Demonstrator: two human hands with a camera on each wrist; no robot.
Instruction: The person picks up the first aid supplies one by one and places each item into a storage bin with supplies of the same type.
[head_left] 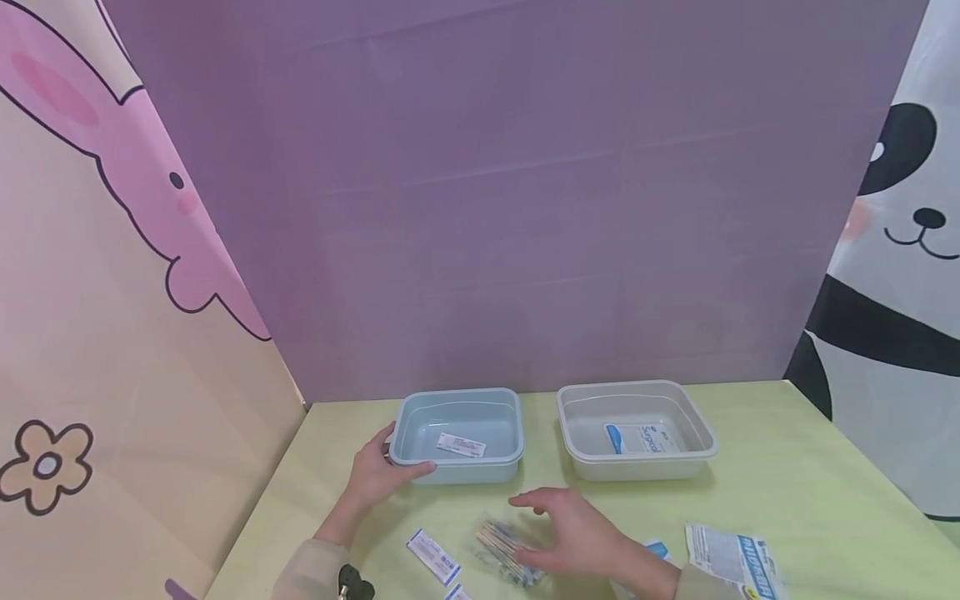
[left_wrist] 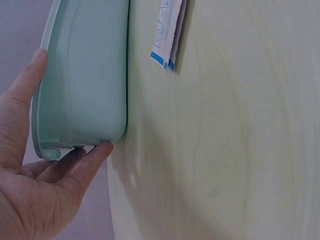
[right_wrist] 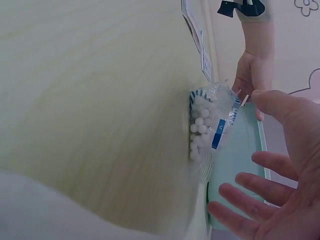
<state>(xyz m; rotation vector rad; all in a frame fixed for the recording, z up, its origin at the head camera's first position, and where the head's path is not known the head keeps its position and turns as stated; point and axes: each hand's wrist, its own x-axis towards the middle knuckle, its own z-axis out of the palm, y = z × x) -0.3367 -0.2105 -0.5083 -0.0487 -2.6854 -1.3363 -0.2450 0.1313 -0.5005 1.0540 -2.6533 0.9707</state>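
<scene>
Just beside the right hand, fingers apart, a swab bag, with left fingers clamped on bin

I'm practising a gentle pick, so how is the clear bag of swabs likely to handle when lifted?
The clear bag will probably crumple a little, since its film looks thin and wrinkled. The bundled sticks inside should keep it fairly stiff lengthwise. It is likely light: just slim sticks and small white tips show inside.
</scene>
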